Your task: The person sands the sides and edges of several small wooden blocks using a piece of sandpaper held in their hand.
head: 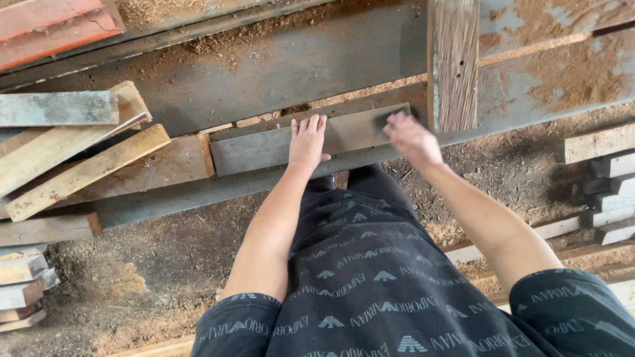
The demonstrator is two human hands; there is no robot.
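Dark patterned clothing [369, 297] fills the bottom of the head view, closest to the lens, with both bare forearms reaching forward from it. At their ends, the left hand [307, 142] lies flat and open, fingers spread, pressing on a grey wooden board [259, 147] that rests on a long weathered beam [270, 73]. Just right of it, the right hand [410, 139] is blurred; it sits at the board's right end, and whether it grips cannot be told. Beyond the right hand, an upright grey plank [453, 55] stands touching the beam. Left of the left hand, pale offcuts [67, 157] lie stacked. Sawdust-covered ground [164, 256] spreads below both arms.
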